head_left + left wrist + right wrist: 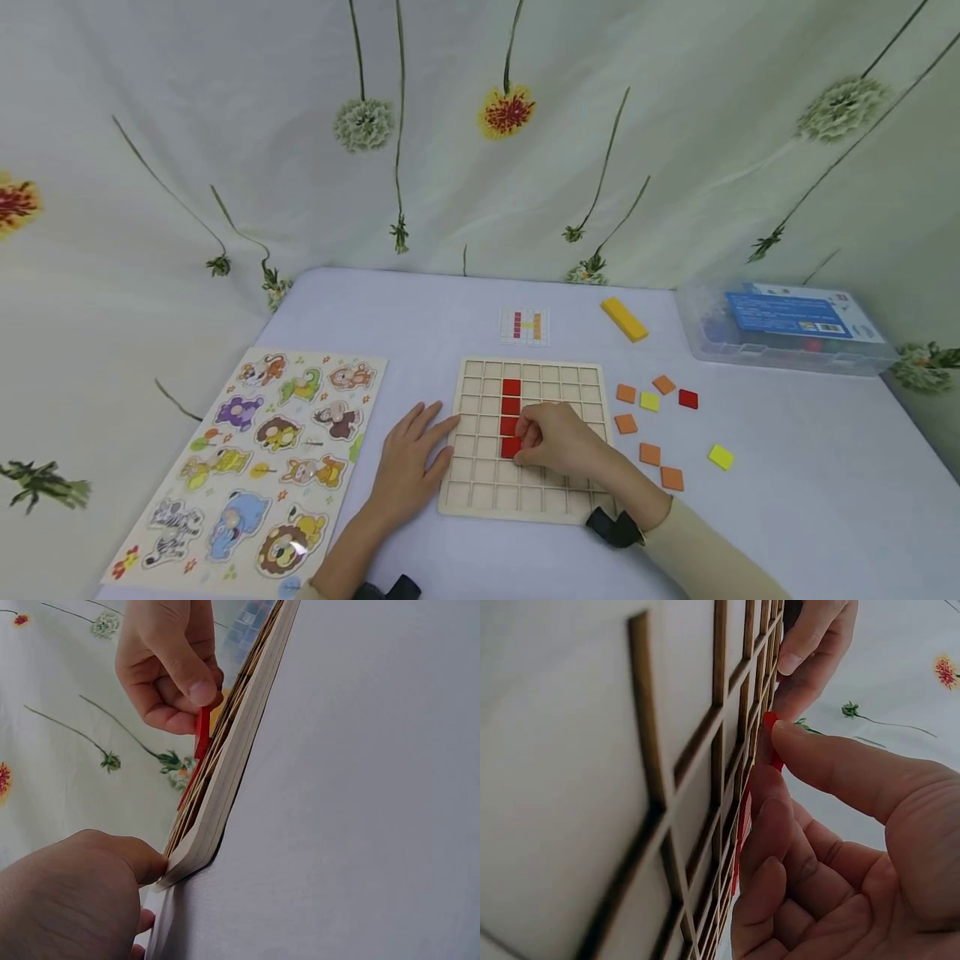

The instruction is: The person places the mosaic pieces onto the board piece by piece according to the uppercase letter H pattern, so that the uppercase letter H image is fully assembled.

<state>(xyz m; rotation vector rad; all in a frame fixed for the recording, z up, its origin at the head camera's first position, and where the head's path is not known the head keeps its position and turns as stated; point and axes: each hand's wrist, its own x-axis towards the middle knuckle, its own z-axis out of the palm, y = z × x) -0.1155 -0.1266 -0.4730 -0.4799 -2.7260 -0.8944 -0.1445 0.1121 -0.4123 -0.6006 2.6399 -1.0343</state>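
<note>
A wooden grid board point(480, 497) lies on the table, with red square tiles point(512, 387) in a column of its cells. My right hand point(558, 437) is over the board and pinches a red tile point(511, 448) between thumb and fingertips, at the column's near end. In the left wrist view that tile point(202, 729) stands tilted, its lower edge at the grid. My left hand point(411, 460) rests at the board's left side with fingers spread, the index fingertip and thumb at the edge.
Loose orange tiles point(649, 454), yellow tiles point(721, 457) and a red tile point(687, 399) lie right of the board. Behind are a pattern card point(524, 327), a yellow block point(624, 319) and a clear plastic box point(787, 357). An animal puzzle board point(255, 477) lies at left.
</note>
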